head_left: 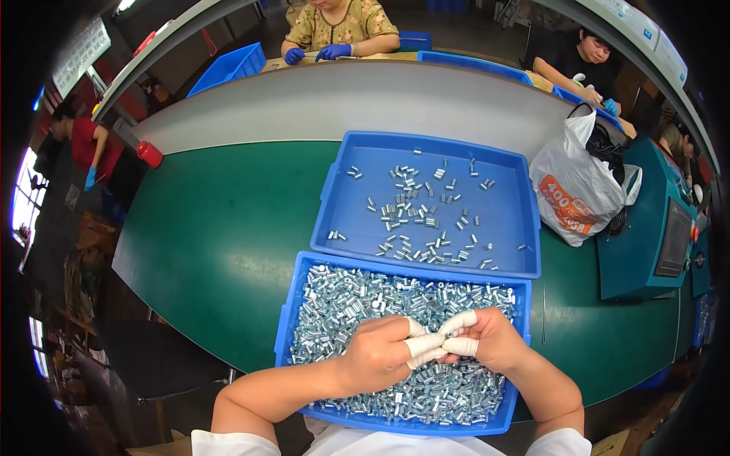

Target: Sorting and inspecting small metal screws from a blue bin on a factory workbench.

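Observation:
My left hand [380, 351] and my right hand [490, 340] meet fingertip to fingertip over the near blue tray [284, 327]. White finger covers sit on the thumbs and some fingers of both. Each hand is closed in a pinch; whatever lies between the fingertips is too small and too covered to make out. Beneath them, a thick layer of small silvery metal cylinders [342, 304], some with a wider head, fills the near tray. Just beyond it, the far blue tray [342, 209] holds a loose scatter of similar cylinders [411, 211], mostly around its middle and front.
Both trays rest on a green tabletop [228, 228]. To the right stand a white plastic bag [574, 178] with black cables and a teal machine [646, 235] with a screen. A grey partition [304, 99] runs behind; gloved people work beyond it. A red container [150, 154] stands far left.

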